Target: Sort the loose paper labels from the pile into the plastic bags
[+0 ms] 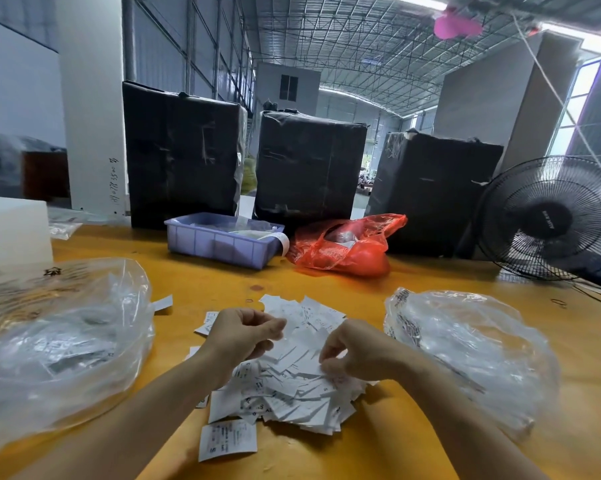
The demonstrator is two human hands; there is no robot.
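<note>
The pile of white paper labels is lying on the yellow table, and everything else is sitting around it. The left hand is hovering over the pile's far-left part with its fingers curled in – whether they are pinching a label I cannot tell. The right hand is resting at the pile's right edge, fingertips pinching a label at the top of the heap. One clear plastic bag with labels inside is lying left of the pile, another clear plastic bag right of it. A single label is lying just in front of the pile – apart from it. Beyond the pile a purple bin and a red bag are sitting, with a black fan far off to the right.
</note>
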